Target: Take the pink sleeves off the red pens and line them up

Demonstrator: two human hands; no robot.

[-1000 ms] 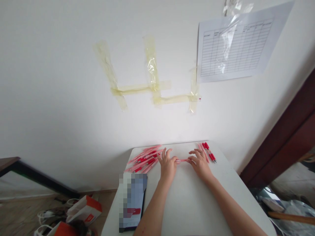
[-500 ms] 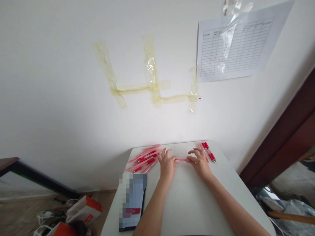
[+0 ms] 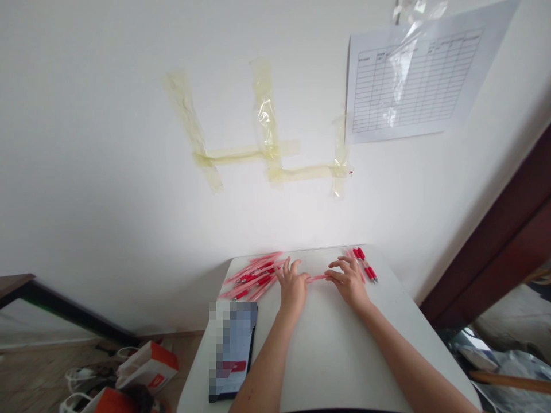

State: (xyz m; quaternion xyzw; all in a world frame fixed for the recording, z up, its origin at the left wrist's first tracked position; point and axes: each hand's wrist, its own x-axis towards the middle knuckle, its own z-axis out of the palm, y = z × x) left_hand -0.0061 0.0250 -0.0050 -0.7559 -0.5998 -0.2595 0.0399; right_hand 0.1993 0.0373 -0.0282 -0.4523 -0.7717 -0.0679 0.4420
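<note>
Toward the lower centre of the frame, two bare hands meet over a white worktop, with a slim pink stick stretched level between them. The left hand pinches the stick's left end, thumb and forefinger together on it, while the other fingers fan upward. The right hand has its grip clamped on the right end in much the same way, the remaining fingers raised and slightly curled. Only the middle stretch of the stick shows; its ends are hidden by the fingertips.

Just beside the left hand, toward the left edge of the worktop, lies a loose pile of pens, pink sticks and red grips mixed and slanting up to the right. Below the pile rests a phone, its screen partly blurred into blocks. Beyond the right hand, near the worktop's far right corner, pink sticks lie beside red pens.

Strips of yellowed tape cross the wall in the upper middle, and a printed sheet hangs at the upper right. Orange-and-white bags stand on the floor at the lower left.
</note>
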